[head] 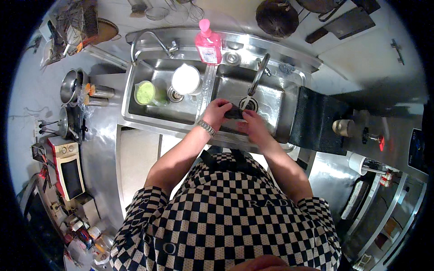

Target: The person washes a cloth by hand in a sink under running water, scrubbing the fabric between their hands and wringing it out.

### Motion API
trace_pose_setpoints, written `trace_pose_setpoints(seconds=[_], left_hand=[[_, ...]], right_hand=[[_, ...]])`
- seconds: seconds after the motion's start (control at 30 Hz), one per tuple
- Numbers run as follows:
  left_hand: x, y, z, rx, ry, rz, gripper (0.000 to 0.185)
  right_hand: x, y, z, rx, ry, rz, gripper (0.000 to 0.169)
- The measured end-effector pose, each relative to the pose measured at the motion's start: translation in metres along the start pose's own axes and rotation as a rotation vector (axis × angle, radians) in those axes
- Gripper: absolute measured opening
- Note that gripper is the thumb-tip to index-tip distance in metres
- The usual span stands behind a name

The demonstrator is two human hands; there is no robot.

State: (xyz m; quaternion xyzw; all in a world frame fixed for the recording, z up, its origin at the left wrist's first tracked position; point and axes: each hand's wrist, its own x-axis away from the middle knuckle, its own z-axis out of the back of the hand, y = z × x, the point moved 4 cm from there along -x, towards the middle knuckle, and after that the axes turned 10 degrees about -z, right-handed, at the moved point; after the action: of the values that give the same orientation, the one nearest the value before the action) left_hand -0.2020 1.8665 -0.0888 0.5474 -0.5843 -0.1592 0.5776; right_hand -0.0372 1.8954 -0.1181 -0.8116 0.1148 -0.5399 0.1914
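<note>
Both of my hands are over the near part of the right sink basin (281, 117). A small dark object (234, 112) is held between them; its exact kind is hard to tell. My left hand (217, 113), with a metal-band watch (206, 128) on the wrist, grips its left end with thumb and fingers. My right hand (253, 123) pinches its right end, the fingers slightly blurred. Just beyond, water runs from the curved faucet (260, 73) towards the drain (252, 104), close by the object's right end.
The left basin (159, 115) holds a white container (185, 79) and a cup with green contents (145, 93). A pink pump bottle (208, 47) stands behind the divider. At right lies a black ribbed mat (317, 118). Pans (277, 18) and a cleaver (351, 23) hang on the wall.
</note>
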Motion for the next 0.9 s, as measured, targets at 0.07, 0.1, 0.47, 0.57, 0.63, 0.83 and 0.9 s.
trace_pose_setpoints(seconds=[0.07, 0.1, 0.47, 0.57, 0.63, 0.83, 0.9], left_hand=[[0.008, 0.019, 0.0, -0.309, 0.06, -0.255, 0.017], [0.013, 0.027, -0.001, -0.46, 0.096, -0.382, 0.019], [0.031, 0.107, 0.005, -0.687, -0.131, -0.922, 0.029], [0.0, 0.145, 0.021, -0.722, -0.018, -1.149, 0.03], [-0.017, 0.183, 0.019, -0.748, -0.014, -1.06, 0.032], [-0.074, 0.272, 0.021, -1.359, -0.101, -1.375, 0.044], [-0.084, 0.276, 0.025, -1.627, -0.156, -1.273, 0.05]], right_hand=[[0.0, 0.002, -0.024, -0.246, -0.217, -0.045, 0.032], [0.003, 0.0, -0.038, -0.363, -0.327, -0.072, 0.035], [-0.042, -0.061, -0.095, -0.535, -0.414, 0.198, 0.034], [-0.018, -0.1, -0.133, -0.606, -0.484, 0.31, 0.038], [-0.015, -0.121, -0.147, -0.662, -0.599, 0.359, 0.039], [-0.027, -0.163, -0.187, -0.707, -0.494, 0.396, 0.044], [-0.025, -0.169, -0.196, -0.709, -0.548, 0.369, 0.043]])
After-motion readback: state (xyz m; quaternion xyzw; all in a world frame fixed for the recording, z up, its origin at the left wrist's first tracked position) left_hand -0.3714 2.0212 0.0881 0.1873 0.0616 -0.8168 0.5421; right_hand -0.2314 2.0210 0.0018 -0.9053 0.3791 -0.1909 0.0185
